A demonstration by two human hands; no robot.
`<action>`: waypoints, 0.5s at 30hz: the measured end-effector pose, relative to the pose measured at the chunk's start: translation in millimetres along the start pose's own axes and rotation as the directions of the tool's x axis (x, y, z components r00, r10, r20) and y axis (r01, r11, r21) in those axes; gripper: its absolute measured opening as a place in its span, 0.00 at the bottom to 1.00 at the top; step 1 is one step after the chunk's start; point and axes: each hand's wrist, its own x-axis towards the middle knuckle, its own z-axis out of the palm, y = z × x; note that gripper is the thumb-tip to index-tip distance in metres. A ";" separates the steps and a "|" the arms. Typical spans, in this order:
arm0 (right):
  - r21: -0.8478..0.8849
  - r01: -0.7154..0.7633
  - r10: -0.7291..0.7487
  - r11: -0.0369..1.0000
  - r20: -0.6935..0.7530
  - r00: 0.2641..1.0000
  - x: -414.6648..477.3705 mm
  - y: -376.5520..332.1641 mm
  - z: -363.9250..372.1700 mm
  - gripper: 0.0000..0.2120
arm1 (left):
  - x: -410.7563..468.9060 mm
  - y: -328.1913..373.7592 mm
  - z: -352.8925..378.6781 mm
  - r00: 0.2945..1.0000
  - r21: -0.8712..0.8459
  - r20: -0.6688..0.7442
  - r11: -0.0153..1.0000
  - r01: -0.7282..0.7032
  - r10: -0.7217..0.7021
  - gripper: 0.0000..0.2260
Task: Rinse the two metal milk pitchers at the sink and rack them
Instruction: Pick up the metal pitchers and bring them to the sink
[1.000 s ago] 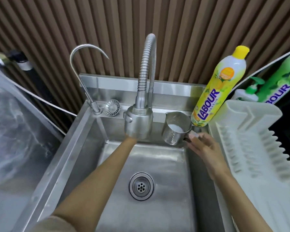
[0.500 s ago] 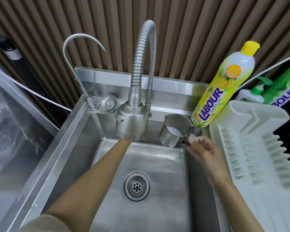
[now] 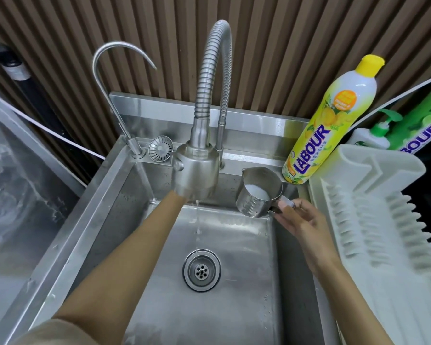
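Note:
One metal milk pitcher hangs tilted over the sink's back right corner, with milky white liquid inside. My right hand pinches its handle from the right. My left forearm reaches across the sink, and my left hand is hidden behind the faucet's spray head. A thin stream of water falls from the spray head toward the drain. No second pitcher is visible.
A white plastic dish rack lies right of the sink. A yellow dish soap bottle, a pump bottle and a green bottle stand behind it. A thin gooseneck tap and a loose strainer sit at the back left.
A thin stream of water has started running from the spray head. My right hand and the pitcher have stayed at the back right corner.

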 end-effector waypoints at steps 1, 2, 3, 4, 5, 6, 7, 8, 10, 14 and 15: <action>0.004 0.000 0.000 1.000 -0.004 1.000 -1.7 -1.3 -1.3 0.07 | -117.7 66.3 5.1 0.986 -0.086 0.148 0.994 -0.062 0.075 0.08; 0.010 0.000 0.001 1.000 -0.007 1.000 -3.6 -3.0 -2.7 0.06 | -196.8 123.6 15.4 0.971 -0.215 0.200 0.972 -0.089 0.133 0.08; 0.015 0.001 -0.001 1.000 -0.008 1.000 -5.5 -4.9 -4.4 0.06 | -236.3 152.9 17.2 0.950 -0.326 0.227 0.936 -0.131 0.212 0.12; 0.017 0.003 -0.003 1.000 -0.008 1.000 -7.4 -7.2 -6.0 0.07 | -269.3 176.2 13.8 0.915 -0.378 0.246 0.901 -0.213 0.319 0.14; 0.015 0.007 -0.007 1.000 -0.008 1.000 -8.9 -9.6 -7.1 0.08 | -308.1 194.7 4.9 0.871 -0.447 0.292 0.861 -0.242 0.396 0.15; 0.013 0.008 -0.008 1.000 -0.006 1.000 -10.3 -12.3 -7.2 0.08 | -326.5 205.6 -3.5 0.855 -0.481 0.296 0.840 -0.253 0.427 0.17; 0.012 0.008 -0.008 1.000 0.000 1.000 -11.5 -15.1 -6.3 0.08 | -325.2 202.3 -12.1 0.829 -0.525 0.337 0.820 -0.227 0.446 0.25; 0.011 0.006 -0.006 1.000 0.009 1.000 -13.0 -18.0 -4.0 0.08 | -335.5 209.3 -19.4 0.789 -0.510 0.399 0.828 -0.232 0.467 0.33; 0.015 0.006 -0.006 1.000 0.030 1.000 -16.7 -22.4 3.4 0.06 | -354.7 221.2 -31.9 0.750 -0.432 0.446 0.851 -0.298 0.489 0.37; 0.057 0.002 -0.006 0.998 0.062 0.998 -26.4 -25.5 19.4 0.08 | -371.9 230.5 -34.3 0.669 -0.382 0.561 0.869 -0.315 0.488 0.34; 0.069 -0.005 0.000 0.998 0.074 0.997 -29.4 -25.8 22.8 0.08 | -370.9 229.6 -33.9 0.674 -0.392 0.554 0.867 -0.307 0.489 0.33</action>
